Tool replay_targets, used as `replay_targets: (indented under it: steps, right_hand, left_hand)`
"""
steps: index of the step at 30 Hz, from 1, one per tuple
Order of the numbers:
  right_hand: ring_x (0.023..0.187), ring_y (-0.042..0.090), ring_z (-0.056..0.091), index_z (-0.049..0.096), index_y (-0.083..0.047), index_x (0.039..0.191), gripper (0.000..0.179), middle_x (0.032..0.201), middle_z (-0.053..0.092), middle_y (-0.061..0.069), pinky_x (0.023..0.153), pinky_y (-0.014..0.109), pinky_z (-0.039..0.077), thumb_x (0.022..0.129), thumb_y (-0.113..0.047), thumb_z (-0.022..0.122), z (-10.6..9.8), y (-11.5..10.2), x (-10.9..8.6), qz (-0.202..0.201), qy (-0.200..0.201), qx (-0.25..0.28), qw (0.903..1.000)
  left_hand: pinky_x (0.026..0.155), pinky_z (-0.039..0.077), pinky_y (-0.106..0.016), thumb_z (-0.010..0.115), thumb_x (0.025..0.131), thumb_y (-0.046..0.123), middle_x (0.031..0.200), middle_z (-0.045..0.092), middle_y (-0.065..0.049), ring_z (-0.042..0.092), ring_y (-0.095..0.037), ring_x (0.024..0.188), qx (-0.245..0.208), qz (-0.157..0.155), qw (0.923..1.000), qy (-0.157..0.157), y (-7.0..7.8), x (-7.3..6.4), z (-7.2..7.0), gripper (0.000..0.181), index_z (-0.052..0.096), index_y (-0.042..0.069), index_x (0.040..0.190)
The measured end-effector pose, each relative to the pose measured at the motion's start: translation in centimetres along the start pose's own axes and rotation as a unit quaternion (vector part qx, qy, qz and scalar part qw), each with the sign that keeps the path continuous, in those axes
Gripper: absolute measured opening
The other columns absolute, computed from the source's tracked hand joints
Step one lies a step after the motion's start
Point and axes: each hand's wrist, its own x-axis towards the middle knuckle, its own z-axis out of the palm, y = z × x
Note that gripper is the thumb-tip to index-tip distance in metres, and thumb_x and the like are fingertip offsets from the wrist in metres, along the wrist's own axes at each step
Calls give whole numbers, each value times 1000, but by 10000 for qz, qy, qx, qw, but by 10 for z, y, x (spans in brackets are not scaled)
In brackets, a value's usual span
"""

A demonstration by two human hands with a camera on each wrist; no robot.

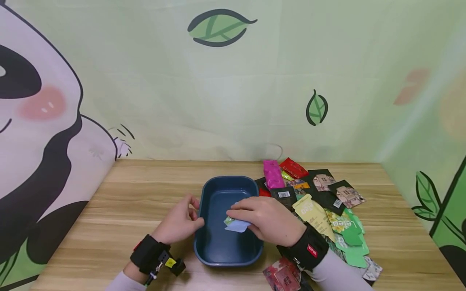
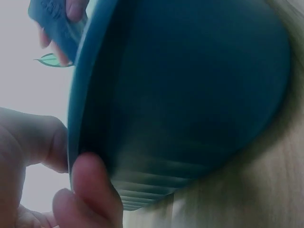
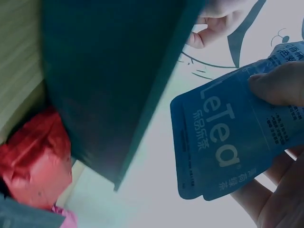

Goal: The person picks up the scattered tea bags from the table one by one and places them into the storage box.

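Note:
A dark blue plastic bin (image 1: 230, 246) stands on the table in the middle of the head view. My left hand (image 1: 181, 220) pinches its left rim, with thumb and fingers on either side of the wall in the left wrist view. Over the bin, my right hand (image 1: 267, 218) holds blue tea sachets (image 3: 209, 137) marked "LeTea"; at least two edges overlap. A bit of green also shows at the held sachets in the head view. The right fingers lie behind the sachets and the thumb in front.
Right of the bin lies a loose heap of sachets: a magenta packet (image 1: 273, 173), a red packet (image 1: 294, 167), black packets (image 1: 320, 196), a yellow sachet (image 1: 314, 216) and green sachets (image 1: 353, 242). A reddish patterned packet (image 1: 282, 275) lies near the front. A printed cloth (image 1: 233, 101) hangs behind.

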Motion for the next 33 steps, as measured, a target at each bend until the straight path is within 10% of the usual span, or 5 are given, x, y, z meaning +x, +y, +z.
replay_targets:
  steps: [16, 23, 33]
  right_hand:
    - [129, 15, 53, 60, -22, 140, 56, 138, 60, -1, 107, 35, 39, 85, -26, 73, 23, 2, 13, -47, -56, 248, 9997]
    - [151, 20, 19, 29, -24, 160, 101, 165, 20, -5, 116, 49, 23, 77, -75, 58, 21, 0, 7, 399, -664, 714, 9944]
    - [152, 23, 17, 26, -26, 161, 103, 166, 17, -3, 117, 51, 19, 77, -80, 53, 12, 19, 3, 1305, -718, 444, 9878]
  left_hand:
    - [43, 38, -29, 65, 87, 17, 61, 56, -7, 59, -32, 51, 67, 20, 9994, -337, 0, -1, 1, 23, 50, 4, 97]
    - [44, 38, -30, 65, 88, 17, 62, 57, -8, 59, -32, 52, 54, -48, 9993, -376, 0, -1, -1, 23, 50, 4, 99]
    - [45, 40, -30, 65, 87, 18, 63, 56, -7, 59, -30, 52, 108, -142, 9993, -331, 0, 0, 1, 22, 50, 6, 98]
